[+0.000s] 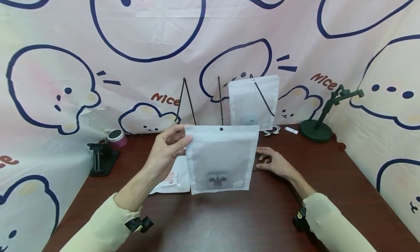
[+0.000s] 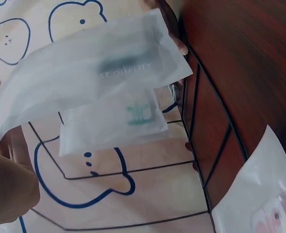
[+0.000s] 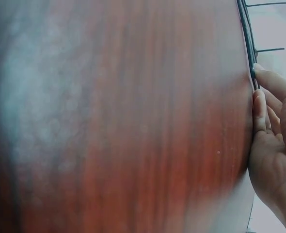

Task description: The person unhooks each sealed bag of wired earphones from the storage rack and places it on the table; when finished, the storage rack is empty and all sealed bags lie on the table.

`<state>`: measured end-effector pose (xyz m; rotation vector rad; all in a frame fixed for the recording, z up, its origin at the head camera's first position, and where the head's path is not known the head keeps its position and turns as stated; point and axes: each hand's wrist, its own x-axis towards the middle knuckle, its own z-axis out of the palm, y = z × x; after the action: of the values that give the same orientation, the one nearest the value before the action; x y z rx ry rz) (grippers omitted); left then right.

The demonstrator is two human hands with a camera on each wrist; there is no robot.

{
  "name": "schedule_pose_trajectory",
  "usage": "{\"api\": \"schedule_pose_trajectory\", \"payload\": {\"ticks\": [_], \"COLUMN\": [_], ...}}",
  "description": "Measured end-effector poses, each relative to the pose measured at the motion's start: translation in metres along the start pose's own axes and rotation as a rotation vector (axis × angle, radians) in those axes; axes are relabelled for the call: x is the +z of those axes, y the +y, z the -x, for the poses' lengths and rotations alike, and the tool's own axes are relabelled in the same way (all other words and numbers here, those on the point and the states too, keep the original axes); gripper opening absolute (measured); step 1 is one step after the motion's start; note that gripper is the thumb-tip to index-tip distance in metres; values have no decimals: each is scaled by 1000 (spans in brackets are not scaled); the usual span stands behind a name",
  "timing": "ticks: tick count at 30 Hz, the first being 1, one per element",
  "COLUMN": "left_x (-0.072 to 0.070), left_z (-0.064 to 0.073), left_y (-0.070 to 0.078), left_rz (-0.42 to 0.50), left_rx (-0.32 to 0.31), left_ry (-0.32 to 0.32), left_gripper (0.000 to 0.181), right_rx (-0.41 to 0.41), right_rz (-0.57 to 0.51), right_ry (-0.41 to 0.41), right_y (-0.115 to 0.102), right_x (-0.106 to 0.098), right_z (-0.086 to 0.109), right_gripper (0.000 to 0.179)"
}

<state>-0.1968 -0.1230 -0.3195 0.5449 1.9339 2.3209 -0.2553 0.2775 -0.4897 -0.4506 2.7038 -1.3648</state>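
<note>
My left hand [image 1: 165, 151] pinches the upper left edge of a frosted white zip pouch [image 1: 221, 155], with a hole at its top and a small dark item inside. The left wrist view shows the pouch [image 2: 89, 73] from behind, with grey lettering. Low at the table, my right hand [image 1: 273, 162] holds the base rod of a black wire rack [image 3: 252, 53] between thumb and fingers. A second frosted pouch [image 1: 251, 106] hangs on the rack's right side. Behind the held pouch, a white packet [image 1: 177, 177] with a pink-and-white item lies partly hidden.
A black stand [image 1: 100, 161] and a pink tape roll [image 1: 117, 138] stand at the back left. At the back right are a green stand [image 1: 316, 130], a small white stick [image 1: 291, 130] and a white cable [image 1: 271, 131]. A printed cloth backs the brown table [image 1: 210, 223].
</note>
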Motion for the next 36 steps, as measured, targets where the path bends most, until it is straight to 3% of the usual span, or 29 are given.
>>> {"api": "schedule_pose_trajectory", "payload": {"ticks": [6, 16, 24, 27, 32, 36], "left_x": [-22, -79, -131, -149, -182, -204], "left_z": [14, 47, 62, 65, 73, 82], "left_y": [7, 18, 27, 32, 39, 41], "left_rz": [-22, -52, 172, 196, 230, 232], "left_rx": [34, 99, 200, 216, 201, 131], "left_ry": [20, 129, 221, 268, 305, 347], "left_gripper": [28, 28, 32, 31, 34, 34], "right_rx": [-40, -35, -39, -36, -30, -27], "right_rz": [19, 6, 13, 15, 13, -2], "right_ry": [-12, -26, -20, -17, -16, -12], "right_y": [0, 0, 0, 0, 1, 2], "right_x": [0, 3, 0, 0, 0, 0], "right_z": [0, 2, 3, 3, 3, 4], "right_gripper": [63, 64, 63, 63, 63, 63]}}
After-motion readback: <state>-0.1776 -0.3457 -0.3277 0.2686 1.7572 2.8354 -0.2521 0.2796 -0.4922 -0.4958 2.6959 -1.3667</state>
